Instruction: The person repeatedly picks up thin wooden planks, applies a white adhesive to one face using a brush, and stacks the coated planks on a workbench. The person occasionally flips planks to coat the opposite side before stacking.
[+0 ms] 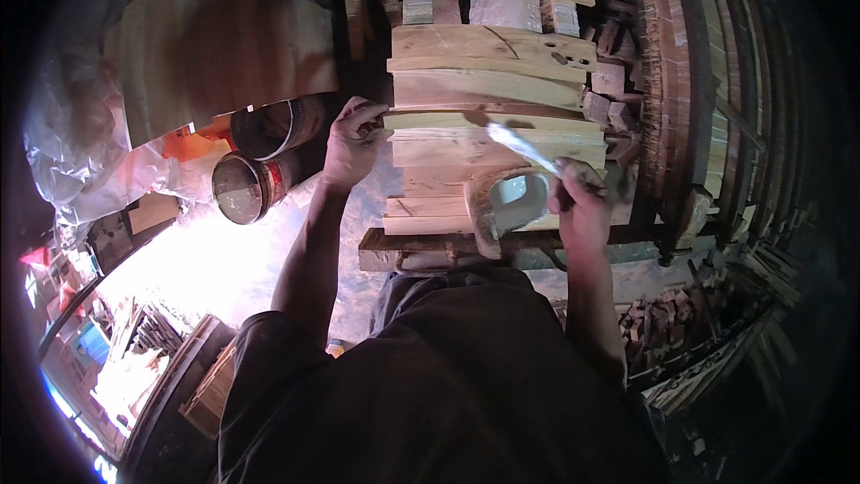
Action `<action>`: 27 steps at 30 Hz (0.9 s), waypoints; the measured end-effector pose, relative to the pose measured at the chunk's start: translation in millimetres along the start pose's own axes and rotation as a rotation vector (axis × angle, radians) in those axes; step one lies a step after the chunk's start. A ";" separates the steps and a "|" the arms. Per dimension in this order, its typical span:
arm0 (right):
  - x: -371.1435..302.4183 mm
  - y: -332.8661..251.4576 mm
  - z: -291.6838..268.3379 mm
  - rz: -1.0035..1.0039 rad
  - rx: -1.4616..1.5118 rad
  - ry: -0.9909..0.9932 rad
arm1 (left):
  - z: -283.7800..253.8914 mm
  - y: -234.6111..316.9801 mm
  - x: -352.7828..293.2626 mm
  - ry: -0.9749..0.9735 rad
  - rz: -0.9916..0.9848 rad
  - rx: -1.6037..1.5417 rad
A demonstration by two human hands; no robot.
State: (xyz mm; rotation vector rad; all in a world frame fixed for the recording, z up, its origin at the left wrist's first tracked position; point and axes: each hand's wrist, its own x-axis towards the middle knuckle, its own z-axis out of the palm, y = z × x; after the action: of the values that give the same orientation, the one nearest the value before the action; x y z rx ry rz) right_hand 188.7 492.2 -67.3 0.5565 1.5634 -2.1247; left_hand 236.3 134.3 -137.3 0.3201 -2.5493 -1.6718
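My right hand (582,206) is closed around the handle of a brush (524,145), its far end coated white and slanting up to the left over the boards. Just left of that hand, a cut-open container (484,206) holding white liquid, likely glue, rests on the nearest boards. My left hand (352,143) has its fingers curled at the left end of a narrow pale wooden board (439,122), seemingly gripping it; the fingertips are partly hidden. Several more pale boards (488,90) lie crosswise in rows, both nearer and farther away.
A bench edge (430,255) runs before my body. Two round cans (240,190) stand at left below a large wooden panel (224,54), beside plastic sheeting (72,152). Long timbers (676,81) rise at right, with wood offcuts (609,76) alongside. More scraps (667,323) fill the lower right.
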 end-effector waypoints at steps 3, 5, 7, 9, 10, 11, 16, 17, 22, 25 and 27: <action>0.3 -12.0 51.4 -0.080 -0.253 -0.065 | -3.6 18.7 0.8 -0.019 0.024 0.031; -2.3 -19.7 76.5 -0.104 -0.419 -0.129 | -5.1 31.6 0.8 -0.009 0.046 0.057; -2.6 -16.0 91.5 -0.151 -0.467 -0.168 | -6.6 38.3 -0.1 -0.009 0.053 0.080; -6.3 -17.7 104.2 -0.208 -0.543 -0.163 | -7.2 41.1 -1.8 0.009 0.073 0.082; -6.4 -15.8 103.6 -0.245 -0.545 -0.160 | -8.5 40.6 -2.6 0.010 0.076 0.085; -5.1 -12.4 99.7 -0.273 -0.536 -0.130 | -9.9 40.6 -3.2 0.011 0.078 0.088; 10.9 -1.6 52.0 -0.304 -0.489 0.040 | -12.0 40.0 -10.5 0.001 0.053 0.123; 15.4 0.3 40.2 -0.294 -0.490 0.077 | -10.9 38.1 -12.6 0.000 0.049 0.119; 35.5 1.0 -10.0 -0.330 -0.570 0.226 | -9.6 37.3 -18.7 -0.010 0.012 0.087; 46.9 0.4 -36.6 -0.415 -0.569 0.291 | -7.9 46.1 -18.5 -0.009 -0.022 0.112; 56.4 -0.9 -53.0 -0.452 -0.663 0.356 | -9.7 47.5 -20.6 -0.017 -0.020 0.130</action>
State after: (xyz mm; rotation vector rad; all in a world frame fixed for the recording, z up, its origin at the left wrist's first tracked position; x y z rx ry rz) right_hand 145.0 537.0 -112.9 0.3774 2.6434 -1.6590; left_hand 251.9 148.3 -89.0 0.3425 -2.6817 -1.5251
